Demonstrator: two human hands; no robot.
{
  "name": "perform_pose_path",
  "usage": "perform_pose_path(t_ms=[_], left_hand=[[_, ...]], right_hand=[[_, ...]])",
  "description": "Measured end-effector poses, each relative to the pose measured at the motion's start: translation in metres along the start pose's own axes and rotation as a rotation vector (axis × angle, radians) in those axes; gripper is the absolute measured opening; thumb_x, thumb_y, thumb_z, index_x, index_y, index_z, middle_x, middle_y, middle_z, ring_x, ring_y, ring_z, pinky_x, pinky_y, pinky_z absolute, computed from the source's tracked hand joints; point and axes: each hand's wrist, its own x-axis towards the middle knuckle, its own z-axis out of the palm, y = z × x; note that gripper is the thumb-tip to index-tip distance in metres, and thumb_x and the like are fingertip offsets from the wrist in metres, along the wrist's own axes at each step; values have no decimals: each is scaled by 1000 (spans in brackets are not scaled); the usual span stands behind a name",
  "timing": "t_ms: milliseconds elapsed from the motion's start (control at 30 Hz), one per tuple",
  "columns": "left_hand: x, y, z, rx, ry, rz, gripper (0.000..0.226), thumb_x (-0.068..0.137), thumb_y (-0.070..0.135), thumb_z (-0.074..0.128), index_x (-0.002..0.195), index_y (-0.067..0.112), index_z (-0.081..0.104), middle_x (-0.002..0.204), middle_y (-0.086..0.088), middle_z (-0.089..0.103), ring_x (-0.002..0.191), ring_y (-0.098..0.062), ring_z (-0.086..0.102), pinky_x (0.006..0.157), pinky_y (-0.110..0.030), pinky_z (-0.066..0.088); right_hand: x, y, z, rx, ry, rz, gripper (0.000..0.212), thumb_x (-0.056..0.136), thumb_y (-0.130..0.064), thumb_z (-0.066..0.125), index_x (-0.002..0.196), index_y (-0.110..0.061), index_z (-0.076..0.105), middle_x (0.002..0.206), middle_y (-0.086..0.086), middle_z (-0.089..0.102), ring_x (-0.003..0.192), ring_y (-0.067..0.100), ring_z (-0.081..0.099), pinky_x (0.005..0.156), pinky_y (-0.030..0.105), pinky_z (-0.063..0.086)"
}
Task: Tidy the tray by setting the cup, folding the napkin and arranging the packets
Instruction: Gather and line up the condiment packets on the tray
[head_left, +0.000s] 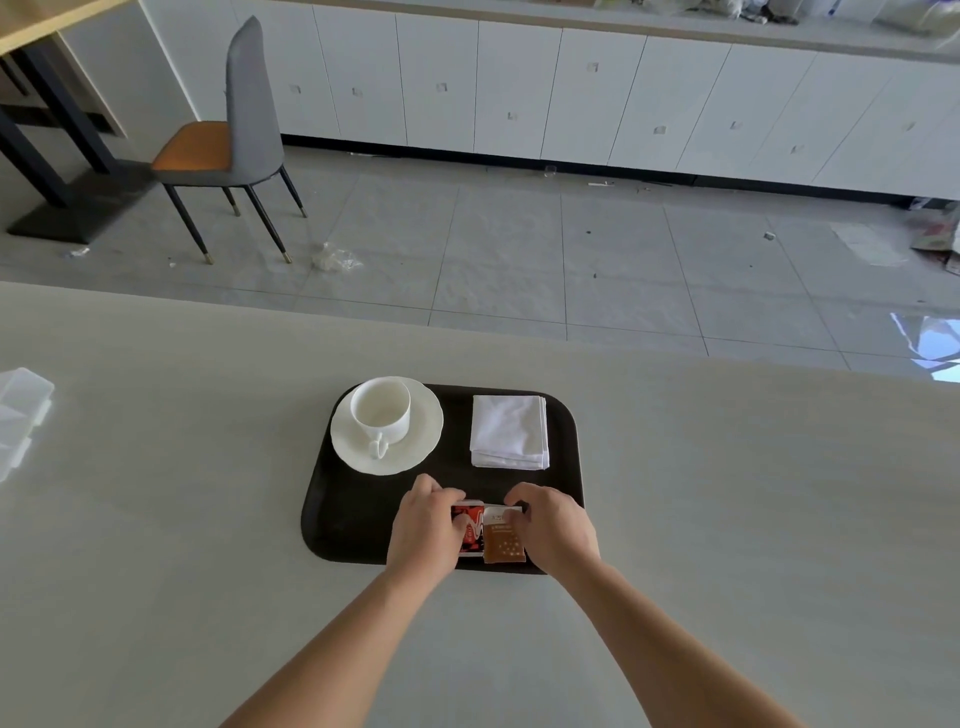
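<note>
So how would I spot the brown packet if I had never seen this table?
Find the dark tray on the pale table. Along its near edge, two hands press two packets side by side. The brown packet is the right one, plain tan with small pale dots, unlike the red packet beside it.

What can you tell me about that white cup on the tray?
The glossy white cup, ceramic by its look, stands upright and appears empty. It sits on a white scallop-edged saucer in the far left corner of the dark rounded tray. Its small looped handle points toward the person. Neither hand touches it.
</note>
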Motion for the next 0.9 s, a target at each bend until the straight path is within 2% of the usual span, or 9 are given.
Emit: perform_pose_path(t_ms=[133, 333, 467, 667, 767, 900], left_hand=[[-2, 1, 2, -8, 11, 4, 34, 88, 23, 67, 122, 19, 64, 105, 2, 51, 92, -11, 52, 72, -19, 46], [-7, 0, 3, -14, 16, -5, 38, 87, 27, 68, 125, 23, 63, 104, 3, 50, 91, -10, 53, 72, -18, 46], [-8, 2, 2, -45, 22, -46, 44, 89, 35, 65, 130, 23, 56, 112, 1, 52, 96, -12, 56, 75, -20, 50], [-11, 3, 1, -179, 22, -163, 47, 88, 23, 63, 134, 17, 53, 117, -2, 55, 98, -14, 59, 80, -24, 51], [-13, 2, 2, -221, 19, -179, 44, 88, 16, 61, 132, 13, 56, 116, -2, 57, 99, -15, 60, 82, -26, 51], [-13, 2, 0, -262, 2, -205, 46, 87, 14, 61, 133, 13, 55, 116, -2, 57, 98, -14, 61, 77, -21, 47]], right_hand=[[2, -3, 0, -16, 22, 9, 13, 98, -33, 52, 99, -32, 65, 96, -4, 68, 80, 18, 62, 58, 28, 50], [-1, -6, 3, -15, 51, 8, 11, 97, -33, 53, 99, -29, 63, 90, -3, 60, 76, 17, 56, 55, 25, 40], [-4, -4, -2, 41, 51, 18, 22, 95, -35, 59, 114, -24, 61, 101, 0, 66, 84, 18, 57, 65, 26, 40], [-17, 4, -2, 114, 57, 93, 18, 96, -33, 59, 110, -22, 64, 105, -2, 68, 82, 11, 59, 53, 13, 39], [-20, 0, -1, 133, 32, 92, 19, 96, -24, 57, 109, -16, 69, 105, 1, 70, 86, 15, 63, 60, 21, 50], [-22, -4, -2, 145, 16, 100, 17, 93, -18, 54, 97, -11, 69, 96, 5, 70, 82, 22, 64, 64, 35, 56]])
